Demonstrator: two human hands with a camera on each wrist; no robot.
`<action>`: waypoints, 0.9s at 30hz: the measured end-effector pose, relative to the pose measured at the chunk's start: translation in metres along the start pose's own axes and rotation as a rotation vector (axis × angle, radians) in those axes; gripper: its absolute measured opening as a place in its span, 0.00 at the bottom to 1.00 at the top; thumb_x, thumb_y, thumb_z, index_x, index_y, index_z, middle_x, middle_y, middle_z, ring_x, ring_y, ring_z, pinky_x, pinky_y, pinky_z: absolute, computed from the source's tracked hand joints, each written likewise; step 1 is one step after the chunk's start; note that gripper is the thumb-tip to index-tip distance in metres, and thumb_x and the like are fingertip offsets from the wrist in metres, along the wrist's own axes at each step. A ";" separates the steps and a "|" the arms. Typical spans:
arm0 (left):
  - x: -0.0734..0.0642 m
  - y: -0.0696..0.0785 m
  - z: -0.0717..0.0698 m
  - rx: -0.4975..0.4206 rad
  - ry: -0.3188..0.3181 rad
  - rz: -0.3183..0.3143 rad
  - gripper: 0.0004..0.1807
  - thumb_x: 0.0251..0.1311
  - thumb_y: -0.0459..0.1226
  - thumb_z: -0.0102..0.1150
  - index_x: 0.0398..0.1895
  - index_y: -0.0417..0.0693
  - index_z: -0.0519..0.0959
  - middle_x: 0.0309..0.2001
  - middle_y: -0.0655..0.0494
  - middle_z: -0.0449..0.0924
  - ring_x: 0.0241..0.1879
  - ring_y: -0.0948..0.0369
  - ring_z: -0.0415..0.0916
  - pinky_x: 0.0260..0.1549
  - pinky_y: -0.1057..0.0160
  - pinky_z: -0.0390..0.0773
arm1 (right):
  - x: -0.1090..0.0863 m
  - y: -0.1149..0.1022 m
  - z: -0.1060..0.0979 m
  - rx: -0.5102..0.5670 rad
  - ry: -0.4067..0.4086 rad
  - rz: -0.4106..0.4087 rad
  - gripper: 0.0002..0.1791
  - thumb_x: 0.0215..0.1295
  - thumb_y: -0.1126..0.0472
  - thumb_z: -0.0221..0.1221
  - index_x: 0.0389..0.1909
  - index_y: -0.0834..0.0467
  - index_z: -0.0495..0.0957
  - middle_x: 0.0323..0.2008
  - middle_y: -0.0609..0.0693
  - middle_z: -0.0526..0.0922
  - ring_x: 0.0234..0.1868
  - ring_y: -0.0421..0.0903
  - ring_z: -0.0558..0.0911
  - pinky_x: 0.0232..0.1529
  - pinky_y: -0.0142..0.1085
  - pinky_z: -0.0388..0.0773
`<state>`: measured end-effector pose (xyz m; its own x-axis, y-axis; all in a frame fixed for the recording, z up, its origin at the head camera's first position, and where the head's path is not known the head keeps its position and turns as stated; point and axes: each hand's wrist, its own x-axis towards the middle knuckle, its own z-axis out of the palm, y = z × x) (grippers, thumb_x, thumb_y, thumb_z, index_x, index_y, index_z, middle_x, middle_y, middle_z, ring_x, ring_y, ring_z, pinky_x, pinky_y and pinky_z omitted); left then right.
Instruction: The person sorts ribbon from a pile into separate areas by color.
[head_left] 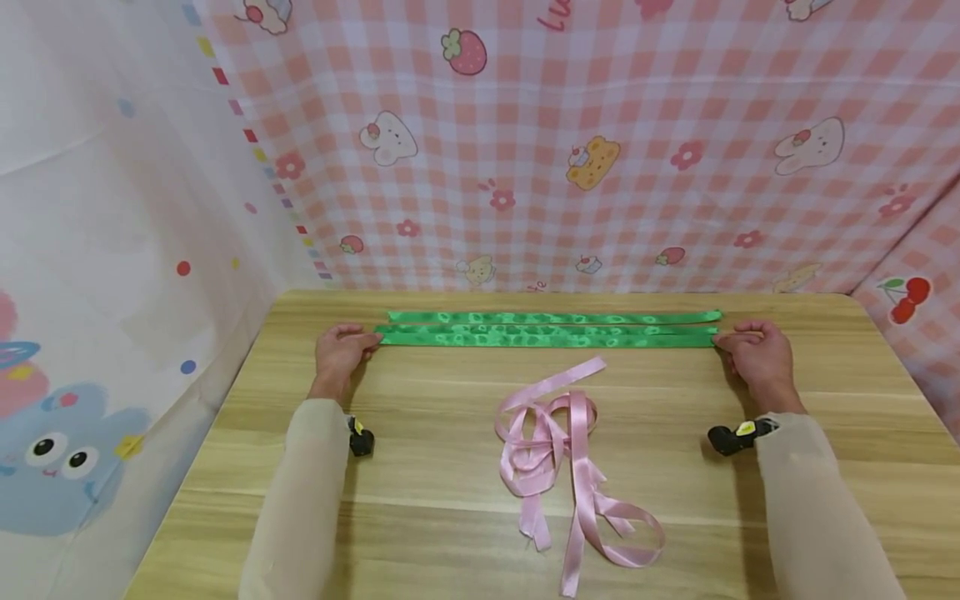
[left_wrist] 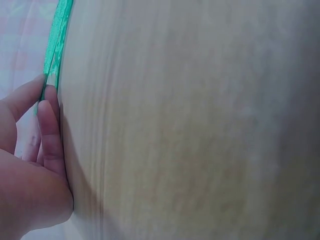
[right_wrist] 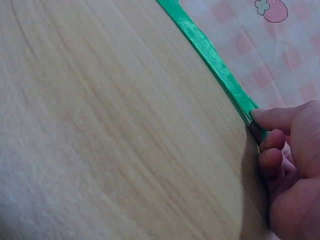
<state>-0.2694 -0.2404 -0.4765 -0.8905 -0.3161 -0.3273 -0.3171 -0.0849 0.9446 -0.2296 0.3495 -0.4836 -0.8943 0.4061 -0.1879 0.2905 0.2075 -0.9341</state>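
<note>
Green satin, L end: L hand [head_left: 343, 350] pinches tip of lower green band [head_left: 547, 336], digits close together w/ ribbon btwn. Prob. best to keep pinch low, tip nr the wood, so it lies flat w/o twist.
L cuff: pale sleeve [head_left: 296, 508], soft-looking fabric; blk wrist cam [head_left: 361, 440] beside it.
Green run, mid: band lies straight across wood tabletop [head_left: 420, 500], nr its far edge. Seems 2 strips, edge to edge or overlapping, can't tell which. Upper green strip [head_left: 555, 318] just beyond, approx. parallel, thin wood gap btwn. All long, narrow, glossy; pale blotches, print or glare unclear.
Tension: I'd go light & even at both ends; a hard tug on one side could skew the band or drag it into the upper strip.
Pink satin: pink ribbon [head_left: 578, 442] in loose loops & tails, smooth, shiny, on near side of band, apart from it. Slippery, I'd guess; keep forearms off.
Green R end: R hand [head_left: 761, 354] pinches opposite tip, narrow grip, fingers bent. Upper strip's R end looks slightly kinked; worth smoothing.
</note>
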 end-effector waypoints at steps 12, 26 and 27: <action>0.000 -0.001 0.001 0.065 0.035 0.006 0.23 0.54 0.26 0.70 0.52 0.36 0.72 0.27 0.63 0.79 0.24 0.70 0.77 0.26 0.75 0.78 | 0.001 0.002 -0.001 -0.012 0.003 0.003 0.15 0.63 0.62 0.65 0.40 0.52 0.66 0.14 0.34 0.71 0.11 0.35 0.70 0.13 0.27 0.69; 0.000 0.000 0.002 0.048 0.042 -0.011 0.23 0.54 0.25 0.70 0.52 0.36 0.72 0.31 0.60 0.77 0.25 0.69 0.76 0.31 0.74 0.80 | 0.002 0.002 -0.002 0.001 -0.004 0.015 0.15 0.63 0.62 0.65 0.41 0.53 0.66 0.15 0.34 0.73 0.12 0.35 0.72 0.15 0.27 0.70; 0.000 0.000 0.002 0.051 0.045 -0.005 0.23 0.54 0.26 0.70 0.52 0.36 0.72 0.31 0.61 0.76 0.25 0.69 0.76 0.30 0.75 0.80 | 0.002 0.001 -0.002 0.001 -0.004 0.015 0.15 0.63 0.63 0.65 0.41 0.53 0.66 0.15 0.34 0.73 0.12 0.35 0.72 0.15 0.27 0.71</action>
<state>-0.2697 -0.2386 -0.4769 -0.8738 -0.3577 -0.3295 -0.3388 -0.0383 0.9401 -0.2301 0.3526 -0.4843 -0.8914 0.4053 -0.2030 0.3033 0.2004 -0.9316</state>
